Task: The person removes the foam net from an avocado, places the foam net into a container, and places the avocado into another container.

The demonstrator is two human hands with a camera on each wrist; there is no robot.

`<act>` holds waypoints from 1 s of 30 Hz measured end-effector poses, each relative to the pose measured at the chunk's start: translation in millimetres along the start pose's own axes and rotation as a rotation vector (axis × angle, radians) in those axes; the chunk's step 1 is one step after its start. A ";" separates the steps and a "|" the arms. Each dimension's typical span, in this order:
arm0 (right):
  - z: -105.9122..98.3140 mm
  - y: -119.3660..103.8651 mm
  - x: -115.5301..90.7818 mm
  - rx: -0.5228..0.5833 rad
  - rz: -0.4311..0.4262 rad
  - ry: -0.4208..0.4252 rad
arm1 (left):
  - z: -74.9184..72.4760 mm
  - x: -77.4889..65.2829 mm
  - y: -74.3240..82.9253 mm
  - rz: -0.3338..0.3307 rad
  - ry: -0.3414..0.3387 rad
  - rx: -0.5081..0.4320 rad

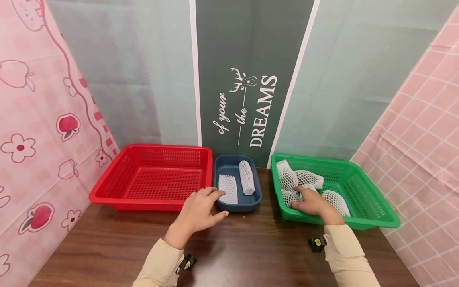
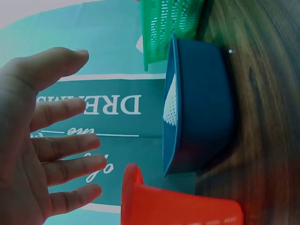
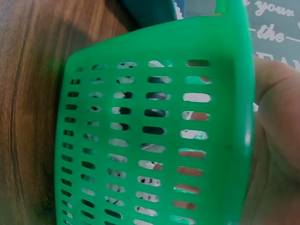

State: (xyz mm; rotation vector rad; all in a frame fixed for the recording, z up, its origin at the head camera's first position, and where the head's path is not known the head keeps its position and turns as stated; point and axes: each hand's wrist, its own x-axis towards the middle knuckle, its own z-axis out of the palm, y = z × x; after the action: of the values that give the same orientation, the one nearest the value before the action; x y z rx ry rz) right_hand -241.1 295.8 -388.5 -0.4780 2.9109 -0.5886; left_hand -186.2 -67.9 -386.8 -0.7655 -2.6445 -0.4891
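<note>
My left hand (image 1: 201,209) is over the near left rim of the blue tray (image 1: 238,208). Its fingers are spread and hold nothing, as the left wrist view shows. Inside the tray lie a flat white foam net sleeve (image 1: 228,189), close to my fingertips, and a rounder tube-shaped net sleeve (image 1: 246,177). My right hand (image 1: 312,202) reaches over the near rim into the green basket (image 1: 373,199). Thumb and forefinger stand apart at the white foam nets (image 1: 287,175) there. In the right wrist view the basket wall (image 3: 140,140) hides most of that hand.
A red basket (image 1: 165,203) with slotted sides stands left of the blue tray. More foam nets (image 1: 335,201) lie in the green basket. The brown wooden table (image 1: 251,255) extends in front. Fabric hangs behind and at both sides.
</note>
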 end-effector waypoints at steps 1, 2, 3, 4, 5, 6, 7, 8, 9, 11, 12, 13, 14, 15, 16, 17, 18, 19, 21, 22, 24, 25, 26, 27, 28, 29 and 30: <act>0.6 0.0 1.1 -0.009 -0.003 -0.006 | 1.2 -0.3 0.9 0.004 -0.003 -0.001; 1.1 0.0 2.2 -0.011 0.005 -0.011 | 2.3 -0.3 1.8 0.008 -0.004 -0.001; 1.6 0.0 3.5 -0.016 0.008 -0.017 | 3.6 -0.4 2.6 0.012 -0.006 0.000; 2.1 -0.1 4.7 -0.017 0.012 -0.023 | 4.5 -0.6 3.4 0.012 -0.010 -0.001; 2.1 -0.2 5.8 -0.021 0.013 -0.029 | 5.1 -0.8 4.2 0.013 -0.012 -0.003; 2.2 -0.4 6.9 -0.025 0.018 -0.032 | 5.8 -0.8 5.0 0.010 -0.017 -0.005; 2.3 -0.1 8.2 -0.031 0.019 -0.037 | 6.4 -0.8 5.7 0.007 -0.020 -0.008; 2.5 -0.2 9.5 -0.028 0.028 -0.041 | 6.9 -0.7 6.4 0.005 -0.026 -0.008; 2.6 -0.2 10.6 -0.027 0.034 -0.049 | 7.4 -0.7 7.1 0.004 -0.030 -0.008; 3.1 0.2 12.8 -0.028 0.047 -0.062 | 8.4 -0.2 8.3 0.010 -0.036 -0.013; 3.5 0.5 14.1 -0.027 0.053 -0.066 | 9.1 0.2 9.0 0.014 -0.037 -0.012; 4.0 1.2 15.5 -0.029 0.056 -0.069 | 10.0 0.6 9.4 0.022 -0.035 -0.010; 4.3 1.8 16.7 -0.030 0.057 -0.070 | 11.0 1.3 9.7 0.031 -0.034 -0.006; 4.9 2.5 18.0 -0.036 0.056 -0.071 | 12.0 1.8 10.0 0.040 -0.030 -0.003; 5.5 3.1 19.4 -0.040 0.054 -0.070 | 12.9 2.3 10.3 0.047 -0.027 -0.002; 6.0 3.5 20.5 -0.043 0.051 -0.070 | 13.7 2.6 10.6 0.053 -0.024 0.001; 6.4 4.0 21.7 -0.047 0.046 -0.068 | 14.6 2.9 10.9 0.059 -0.020 0.004; 7.0 4.1 22.7 -0.051 0.043 -0.070 | 15.5 3.2 11.1 0.064 -0.017 0.007; 8.4 3.9 24.4 -0.049 0.042 -0.074 | 16.8 3.2 11.6 0.071 -0.011 0.010; 8.9 4.1 25.0 -0.051 0.035 -0.076 | 17.4 3.1 11.9 0.074 -0.009 0.011; 10.1 3.7 25.8 -0.047 0.030 -0.080 | 18.8 2.8 12.6 0.078 -0.005 0.017; 10.6 3.5 26.0 -0.047 0.030 -0.083 | 19.7 2.7 12.9 0.079 -0.004 0.020; 11.0 3.5 26.1 -0.048 0.031 -0.084 | 20.2 2.4 13.3 0.079 -0.004 0.023; 11.5 3.3 26.1 -0.049 0.035 -0.086 | 20.8 2.1 14.0 0.079 -0.005 0.024; 11.9 3.5 26.0 -0.053 0.039 -0.087 | 21.8 2.0 14.4 0.081 -0.008 0.027; 12.4 3.5 26.1 -0.055 0.049 -0.089 | 22.8 1.7 15.1 0.081 -0.014 0.030; 12.7 3.9 26.1 -0.060 0.053 -0.091 | 23.4 1.4 15.8 0.081 -0.021 0.031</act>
State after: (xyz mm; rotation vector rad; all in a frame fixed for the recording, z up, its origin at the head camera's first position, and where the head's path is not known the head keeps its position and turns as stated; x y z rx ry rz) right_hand -264.4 286.0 -403.5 -0.4213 2.8521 -0.4607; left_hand -183.7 -45.0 -403.2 -0.8687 -2.6223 -0.4202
